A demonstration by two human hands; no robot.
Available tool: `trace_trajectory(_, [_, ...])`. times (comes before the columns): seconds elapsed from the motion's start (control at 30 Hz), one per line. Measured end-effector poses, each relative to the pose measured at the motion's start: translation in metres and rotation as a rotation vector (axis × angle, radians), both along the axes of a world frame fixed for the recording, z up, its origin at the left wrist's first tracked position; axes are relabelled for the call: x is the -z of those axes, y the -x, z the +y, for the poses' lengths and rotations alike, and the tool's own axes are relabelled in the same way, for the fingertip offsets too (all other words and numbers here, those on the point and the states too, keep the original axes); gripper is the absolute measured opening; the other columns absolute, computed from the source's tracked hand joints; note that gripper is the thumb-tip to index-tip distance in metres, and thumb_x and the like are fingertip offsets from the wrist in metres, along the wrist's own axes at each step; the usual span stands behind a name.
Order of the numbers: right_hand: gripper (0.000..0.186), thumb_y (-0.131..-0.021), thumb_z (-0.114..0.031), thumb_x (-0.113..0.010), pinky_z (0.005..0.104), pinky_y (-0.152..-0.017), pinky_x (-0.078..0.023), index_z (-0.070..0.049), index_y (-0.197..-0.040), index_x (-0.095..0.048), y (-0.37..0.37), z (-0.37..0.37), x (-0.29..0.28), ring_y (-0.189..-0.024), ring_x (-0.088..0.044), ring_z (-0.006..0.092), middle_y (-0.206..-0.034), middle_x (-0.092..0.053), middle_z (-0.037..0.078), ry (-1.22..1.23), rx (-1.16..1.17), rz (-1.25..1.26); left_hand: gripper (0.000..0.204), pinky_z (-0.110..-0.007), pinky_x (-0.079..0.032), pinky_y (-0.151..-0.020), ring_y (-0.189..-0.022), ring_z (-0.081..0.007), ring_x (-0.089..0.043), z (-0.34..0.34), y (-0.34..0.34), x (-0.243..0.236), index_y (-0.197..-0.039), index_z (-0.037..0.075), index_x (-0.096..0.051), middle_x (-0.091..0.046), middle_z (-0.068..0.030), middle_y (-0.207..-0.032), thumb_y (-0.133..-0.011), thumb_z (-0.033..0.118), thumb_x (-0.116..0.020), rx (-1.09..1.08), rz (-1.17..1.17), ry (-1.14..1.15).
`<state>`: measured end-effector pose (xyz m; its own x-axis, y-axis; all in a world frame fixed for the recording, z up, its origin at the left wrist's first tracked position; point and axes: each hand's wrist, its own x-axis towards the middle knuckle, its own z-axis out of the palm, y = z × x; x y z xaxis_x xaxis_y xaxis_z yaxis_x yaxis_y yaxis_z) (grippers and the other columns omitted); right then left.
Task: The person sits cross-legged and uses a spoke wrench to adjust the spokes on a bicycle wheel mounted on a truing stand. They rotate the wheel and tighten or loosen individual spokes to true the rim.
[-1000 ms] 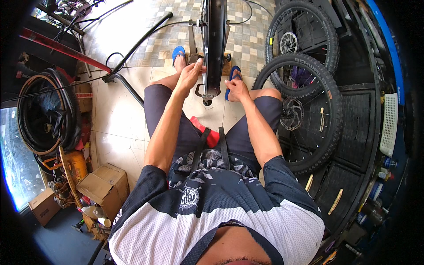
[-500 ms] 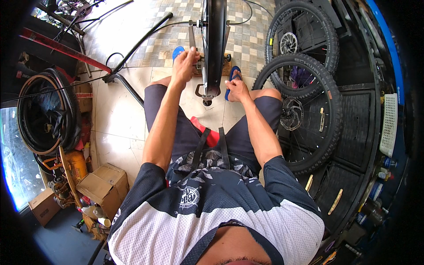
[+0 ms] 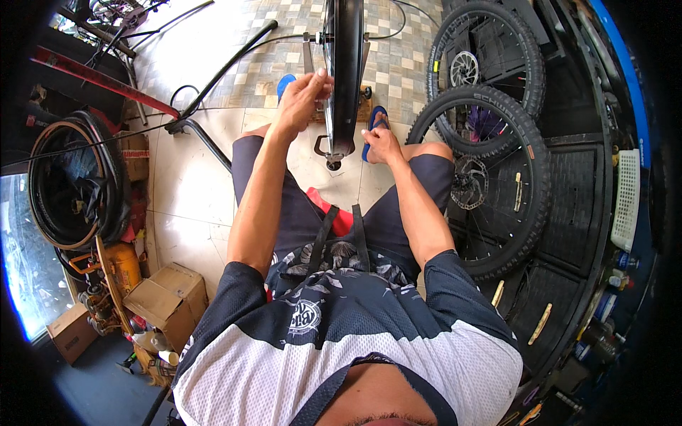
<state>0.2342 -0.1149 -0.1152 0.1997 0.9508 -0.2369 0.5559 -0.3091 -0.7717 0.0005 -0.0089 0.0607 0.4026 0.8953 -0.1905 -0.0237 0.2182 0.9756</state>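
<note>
A bicycle wheel [image 3: 348,71] with a black rim stands edge-on in front of me, held in a truing stand [image 3: 308,55] by its axle. On the wheel's left side, beside the spokes, is my left hand [image 3: 304,103]. Its fingers stretch loosely toward the spokes, and I see nothing held in them; whether the fingertips touch is unclear. To the right of the wheel, my right hand [image 3: 383,145] hovers by my right knee with its fingers curled in. What those fingers hold, if anything, is hidden. The stand's gauge arm [image 3: 321,148] sits at the near end of the rim.
Two wheels with knobby tyres [image 3: 536,163] lean at the right by black drawers [image 3: 561,220]. A white basket [image 3: 625,202] lies beyond them. At the left are a black-and-red repair stand [image 3: 202,96], hanging tyres [image 3: 42,188] and a cardboard box [image 3: 167,302].
My left hand has shifted slightly right, its fingers reaching closer to the wheel's spokes. The right hand stays in nearly the same place.
</note>
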Motion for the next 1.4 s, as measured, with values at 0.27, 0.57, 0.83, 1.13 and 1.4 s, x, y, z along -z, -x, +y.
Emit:
trace_trajectory(0.27, [0.049,-0.088,-0.047,-0.064,0.0381,-0.058,-0.046,-0.001,-0.072,-0.068,-0.001,-0.001,-0.001,-0.058,-0.061,0.0213,-0.061,-0.063,0.011,0.014,0.009,-0.023,0.039,-0.023,-0.044,-0.072,-0.078,-0.0071,-0.058,0.003,0.004,0.011,-0.108,0.006,-0.067,-0.069,-0.0016,-0.091,-0.099,0.043,-0.058,-0.214,-0.088,0.065])
trace_trajectory(0.57, [0.049,-0.089,-0.047,-0.065,0.038,-0.057,-0.046,-0.001,-0.072,-0.067,-0.001,0.0,0.006,-0.057,-0.06,0.0205,-0.06,-0.062,0.011,-0.004,0.018,0.021,0.056,-0.024,-0.044,-0.066,-0.076,-0.0105,-0.056,-0.022,-0.003,0.07,-0.104,0.002,-0.066,-0.062,-0.0025,-0.086,-0.098,0.055,-0.054,-0.051,0.113,0.107])
trace_trajectory(0.83, [0.049,-0.089,-0.048,-0.064,0.0388,-0.059,-0.047,-0.001,-0.073,-0.068,-0.001,0.0,0.005,-0.058,-0.061,0.023,-0.061,-0.063,0.012,0.006,0.006,-0.037,0.045,-0.025,-0.045,-0.072,-0.08,-0.0098,-0.06,-0.004,-0.004,-0.015,-0.099,0.005,-0.067,-0.067,-0.0029,-0.085,-0.099,0.048,-0.056,-0.042,0.04,0.01])
trace_trajectory(1.13, [0.049,-0.089,-0.048,-0.063,0.0384,-0.059,-0.047,-0.002,-0.073,-0.067,-0.001,0.0,0.005,-0.059,-0.062,0.0223,-0.062,-0.064,0.012,0.004,-0.005,-0.037,0.035,-0.029,-0.051,-0.079,-0.088,-0.0133,-0.065,0.008,0.012,-0.017,-0.103,0.007,-0.066,-0.071,-0.0071,-0.096,-0.101,0.041,-0.056,-0.222,-0.108,-0.041])
trace_trajectory(1.4, [0.049,-0.09,-0.046,-0.065,0.0372,-0.06,-0.047,0.0,-0.074,-0.067,0.002,0.001,0.002,-0.061,-0.062,0.0204,-0.065,-0.065,0.012,0.01,0.007,0.037,0.048,-0.039,-0.05,-0.087,-0.098,-0.033,-0.068,0.013,0.067,0.07,-0.107,-0.003,-0.063,-0.07,-0.0223,-0.101,-0.091,0.042,-0.065,-0.031,0.849,-0.372])
